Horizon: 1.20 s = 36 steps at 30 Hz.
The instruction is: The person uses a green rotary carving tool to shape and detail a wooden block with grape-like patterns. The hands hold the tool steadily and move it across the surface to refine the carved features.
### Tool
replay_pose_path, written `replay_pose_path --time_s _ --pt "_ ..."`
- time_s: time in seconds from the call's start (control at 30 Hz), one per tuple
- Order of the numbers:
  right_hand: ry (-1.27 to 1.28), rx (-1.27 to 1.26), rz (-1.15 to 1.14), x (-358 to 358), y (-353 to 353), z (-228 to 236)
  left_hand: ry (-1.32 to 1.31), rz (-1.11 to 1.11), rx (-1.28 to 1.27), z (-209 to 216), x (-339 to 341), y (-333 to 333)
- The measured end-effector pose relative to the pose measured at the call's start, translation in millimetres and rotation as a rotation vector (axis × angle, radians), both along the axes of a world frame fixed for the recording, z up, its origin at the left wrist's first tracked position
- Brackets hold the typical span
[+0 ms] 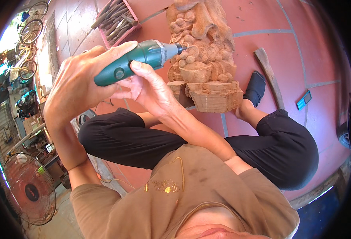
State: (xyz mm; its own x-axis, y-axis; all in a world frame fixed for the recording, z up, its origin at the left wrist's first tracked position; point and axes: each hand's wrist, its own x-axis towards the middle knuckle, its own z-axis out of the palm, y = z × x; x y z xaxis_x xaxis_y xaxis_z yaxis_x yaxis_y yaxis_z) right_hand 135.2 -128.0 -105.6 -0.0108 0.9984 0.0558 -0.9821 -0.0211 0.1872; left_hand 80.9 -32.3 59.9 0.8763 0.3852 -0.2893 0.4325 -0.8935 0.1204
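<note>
A heavy, rigid wooden carving is standing on the red tiled floor, looking detailed and chip-prone. The left hand is clenching the rear of a green rotary tool, light and hard-shelled, best gripped along its body; the right hand is steadying it underneath, its bit touching the carving.

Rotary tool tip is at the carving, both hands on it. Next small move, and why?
Probably ease the bit a little further along the rounded detail it meets. The green rotary tool lies level, its tip at the wood carving mid-height. The left hand wraps the body and the right hand steadies it from below, so fine guiding seems possible.
</note>
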Motion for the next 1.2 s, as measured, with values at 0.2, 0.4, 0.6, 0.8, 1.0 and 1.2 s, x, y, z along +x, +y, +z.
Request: replay_pose_path --time_s 0.2,0.4,0.6,0.8,1.0,1.2 --pt "-0.04 0.027 0.055 -7 1 -11 0.015 0.072 0.033 -5 -14 -7" --pt "-0.076 -0.016 0.052 -8 1 -14 0.004 0.048 0.041 -14 -18 -2" --pt "-0.058 -0.04 0.05 -7 1 -14 -0.001 0.038 0.035 -17 -17 0" --pt "-0.07 -0.05 0.047 -6 2 -14 0.025 0.035 0.012 -15 -14 1" --pt "-0.052 -0.061 0.053 -7 2 -13 0.011 0.033 0.044 -18 -16 0" --pt "-0.037 -0.065 0.045 -9 1 -17 0.076 0.058 -0.01 -13 -11 1"
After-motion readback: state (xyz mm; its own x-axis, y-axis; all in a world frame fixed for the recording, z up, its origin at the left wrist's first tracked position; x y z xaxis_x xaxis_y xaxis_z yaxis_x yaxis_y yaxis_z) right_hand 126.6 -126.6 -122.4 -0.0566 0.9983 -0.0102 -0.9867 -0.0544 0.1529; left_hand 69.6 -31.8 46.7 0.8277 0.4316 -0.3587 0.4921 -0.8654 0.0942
